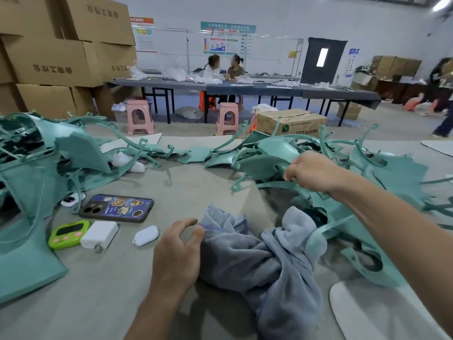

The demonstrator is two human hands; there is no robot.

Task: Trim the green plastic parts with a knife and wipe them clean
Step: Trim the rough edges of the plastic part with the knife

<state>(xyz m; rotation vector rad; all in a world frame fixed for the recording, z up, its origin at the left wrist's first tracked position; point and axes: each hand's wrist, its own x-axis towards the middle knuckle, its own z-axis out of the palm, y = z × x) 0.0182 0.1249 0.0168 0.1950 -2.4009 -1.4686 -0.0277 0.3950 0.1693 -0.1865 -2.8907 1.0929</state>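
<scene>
Right hand [316,174] fingers [290,174] curl round a green plastic part [257,163] in the center-right pile, left hand [179,246] fingers [187,223] loosely spread against the cloth [257,261] on the surface [110,290]: apparently fetching 1 piece to trim, with the knife, unseen, needed next.

Green parts [267,165]: smooth, slightly glossy plastic. Blue-grey cloth [259,261]: soft, fluffy. Boxes [56,60]: matt cardboard.

A white wall [269,15] closed the far side, hung with printed notice boards [228,38] and broken by a dark door [321,69] with a bright narrow pane. Stacked cardboard boxes [49,57] rose at the left. A long dark table [245,90] stood on the grey floor [392,123], with two pink stools [139,119] before it. A ceiling lamp [441,4] glowed overhead.
</scene>
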